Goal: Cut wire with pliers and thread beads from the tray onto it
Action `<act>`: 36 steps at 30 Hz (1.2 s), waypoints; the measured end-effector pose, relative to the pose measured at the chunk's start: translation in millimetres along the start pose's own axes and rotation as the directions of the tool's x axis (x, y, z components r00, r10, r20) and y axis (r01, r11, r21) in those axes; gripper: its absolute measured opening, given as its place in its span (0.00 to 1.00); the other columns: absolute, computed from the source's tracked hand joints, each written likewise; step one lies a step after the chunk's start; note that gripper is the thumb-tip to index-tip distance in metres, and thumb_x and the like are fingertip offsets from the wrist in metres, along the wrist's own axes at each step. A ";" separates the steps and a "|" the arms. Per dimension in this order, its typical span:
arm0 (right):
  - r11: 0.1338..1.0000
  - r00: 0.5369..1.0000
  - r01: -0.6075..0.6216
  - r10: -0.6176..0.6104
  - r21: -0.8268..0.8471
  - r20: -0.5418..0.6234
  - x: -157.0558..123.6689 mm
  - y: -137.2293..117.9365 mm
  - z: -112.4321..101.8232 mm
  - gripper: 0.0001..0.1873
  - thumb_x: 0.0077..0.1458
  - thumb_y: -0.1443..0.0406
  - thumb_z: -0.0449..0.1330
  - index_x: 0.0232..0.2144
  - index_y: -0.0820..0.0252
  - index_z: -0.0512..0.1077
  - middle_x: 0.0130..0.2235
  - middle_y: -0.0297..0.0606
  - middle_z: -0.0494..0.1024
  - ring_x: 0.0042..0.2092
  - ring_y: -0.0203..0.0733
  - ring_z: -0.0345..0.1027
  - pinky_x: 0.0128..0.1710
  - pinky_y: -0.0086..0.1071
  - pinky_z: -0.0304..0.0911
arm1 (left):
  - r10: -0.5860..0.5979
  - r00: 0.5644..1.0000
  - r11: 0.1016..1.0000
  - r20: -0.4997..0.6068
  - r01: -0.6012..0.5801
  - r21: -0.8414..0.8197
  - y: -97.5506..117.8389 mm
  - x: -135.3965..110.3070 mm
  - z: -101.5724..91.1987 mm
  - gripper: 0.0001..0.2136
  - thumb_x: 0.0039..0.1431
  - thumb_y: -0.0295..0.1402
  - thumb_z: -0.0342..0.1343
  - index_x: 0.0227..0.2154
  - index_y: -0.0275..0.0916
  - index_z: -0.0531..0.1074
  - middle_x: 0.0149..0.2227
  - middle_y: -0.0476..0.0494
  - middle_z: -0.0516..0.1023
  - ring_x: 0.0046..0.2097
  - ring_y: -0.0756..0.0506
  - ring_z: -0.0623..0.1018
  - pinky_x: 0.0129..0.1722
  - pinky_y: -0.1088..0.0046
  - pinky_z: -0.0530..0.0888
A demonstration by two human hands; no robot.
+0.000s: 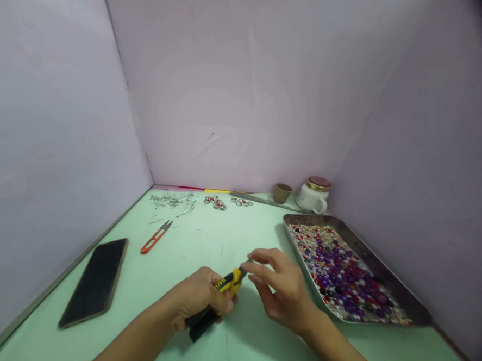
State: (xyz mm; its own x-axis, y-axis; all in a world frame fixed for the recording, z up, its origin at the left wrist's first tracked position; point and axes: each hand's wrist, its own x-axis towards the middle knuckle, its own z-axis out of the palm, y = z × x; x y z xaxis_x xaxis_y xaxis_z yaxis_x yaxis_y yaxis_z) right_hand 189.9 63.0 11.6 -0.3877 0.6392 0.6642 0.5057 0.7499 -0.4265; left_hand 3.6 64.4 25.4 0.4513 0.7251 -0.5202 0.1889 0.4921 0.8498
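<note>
My left hand [207, 293] is wrapped round the handles of yellow-and-black pliers [233, 279], whose jaws point up and to the right. Close to the jaw tips is my right hand [278, 284], its thumb and fingers bent together in a pinch. Whatever sits between those fingertips is too small to make out. To the right of that hand lies a metal tray [387, 261] with many red, purple, white and black beads [340, 272] in it.
Orange thread snips [156, 238] and a dark phone [95, 282] lie at the left. Toward the back are loose wire pieces [172, 202], small beaded pieces [215, 203], a brown cup [282, 193] and a white lidded mug [313, 196]. Walls enclose the table's back and sides.
</note>
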 end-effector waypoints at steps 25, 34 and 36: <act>-0.235 0.302 -0.440 0.870 0.867 0.389 -0.7 20.1 23.2 0.11 0.34 0.65 0.66 0.22 0.63 0.67 0.20 0.27 0.63 0.19 0.24 0.57 0.15 0.17 0.59 | 0.148 0.984 0.988 -0.103 -0.152 -0.039 1.6 -15.2 -29.9 0.11 0.43 0.36 0.54 0.30 0.36 0.67 0.35 0.43 0.69 0.30 0.48 0.69 0.31 0.72 0.64; -0.112 0.356 -0.417 0.893 0.902 0.275 -13.1 16.5 43.7 0.12 0.39 0.62 0.63 0.21 0.63 0.64 0.13 0.25 0.62 0.14 0.25 0.51 0.12 0.22 0.57 | 0.152 0.985 0.929 -0.078 -0.116 0.351 -7.0 -5.9 -18.5 0.16 0.31 0.20 0.43 0.28 0.38 0.63 0.20 0.55 0.55 0.22 0.54 0.56 0.21 0.77 0.53; -0.072 0.380 -0.435 0.889 0.898 0.255 -14.0 14.9 45.4 0.12 0.39 0.61 0.63 0.22 0.63 0.64 0.13 0.25 0.62 0.13 0.25 0.50 0.11 0.22 0.56 | 0.136 0.988 0.926 -0.078 -0.098 0.366 -7.2 -5.4 -15.9 0.16 0.31 0.21 0.42 0.28 0.39 0.62 0.20 0.56 0.53 0.22 0.54 0.55 0.21 0.77 0.53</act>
State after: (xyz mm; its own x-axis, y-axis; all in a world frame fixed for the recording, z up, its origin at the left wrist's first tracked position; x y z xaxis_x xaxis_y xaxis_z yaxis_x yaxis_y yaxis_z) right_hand 167.9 73.0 -31.9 0.1054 0.9533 -0.2831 -0.5597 -0.1785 -0.8092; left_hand -14.1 64.6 20.7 0.4035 0.8204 -0.4052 0.4493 0.2081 0.8688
